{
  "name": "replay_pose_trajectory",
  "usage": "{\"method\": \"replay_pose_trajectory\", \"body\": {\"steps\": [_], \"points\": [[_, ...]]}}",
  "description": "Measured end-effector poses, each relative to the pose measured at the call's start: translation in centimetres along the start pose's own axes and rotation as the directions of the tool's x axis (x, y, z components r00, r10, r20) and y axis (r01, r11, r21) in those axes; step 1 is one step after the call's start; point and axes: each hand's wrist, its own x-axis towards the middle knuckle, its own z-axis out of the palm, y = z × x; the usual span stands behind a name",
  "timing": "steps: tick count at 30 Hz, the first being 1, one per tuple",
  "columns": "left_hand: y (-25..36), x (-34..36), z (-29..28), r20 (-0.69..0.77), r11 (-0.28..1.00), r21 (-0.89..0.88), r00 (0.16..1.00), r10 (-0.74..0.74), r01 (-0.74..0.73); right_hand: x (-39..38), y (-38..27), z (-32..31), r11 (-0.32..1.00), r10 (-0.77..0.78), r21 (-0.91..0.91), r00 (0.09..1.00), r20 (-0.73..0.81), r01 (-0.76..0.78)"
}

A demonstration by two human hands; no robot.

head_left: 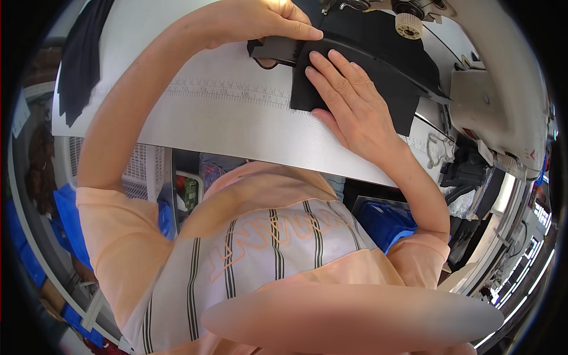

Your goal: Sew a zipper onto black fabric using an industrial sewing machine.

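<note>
The soft black fabric piece (355, 77) lies on the grey ruled surface (236, 118), beside the pale sewing machine (497, 112). The right hand (349, 106) presses it flat, fingers spread; the left hand (266, 23) seems to pinch its folded edge.

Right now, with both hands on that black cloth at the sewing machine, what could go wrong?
The left hand grips the black fabric close under the sewing machine, so the fingers could stray near its moving parts. The right hand only presses flat, so the fabric may slip or bunch on the smooth grey table.
</note>
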Motion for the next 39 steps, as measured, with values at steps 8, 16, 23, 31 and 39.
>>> {"method": "replay_pose_trajectory", "body": {"steps": [8,16,23,31,39], "points": [[0.5,0.1,0.4,-0.084,0.999,0.002,0.996,-0.033,0.033,0.4,-0.7,-0.4,0.997,0.036,0.064,0.999,-0.007,-0.035],[-0.4,0.8,-0.7,0.234,0.993,-0.027,0.965,0.117,-0.114,0.3,-0.7,-0.2,0.997,0.043,0.07,0.999,-0.021,-0.041],[-1.2,1.4,-0.2,0.2,0.997,-0.036,0.977,0.073,-0.067,0.4,-0.6,-0.1,0.995,0.053,0.087,0.998,-0.034,-0.05],[-2.7,-0.2,2.3,-0.128,0.78,0.259,0.78,0.612,-0.57,-0.5,-1.2,-1.0,0.945,-0.261,0.165,0.956,-0.13,0.281],[-6.0,-0.8,5.5,0.082,0.015,0.832,0.149,0.985,-0.554,-3.7,7.9,-4.2,-0.245,0.751,0.946,0.576,0.325,-0.213]]}}
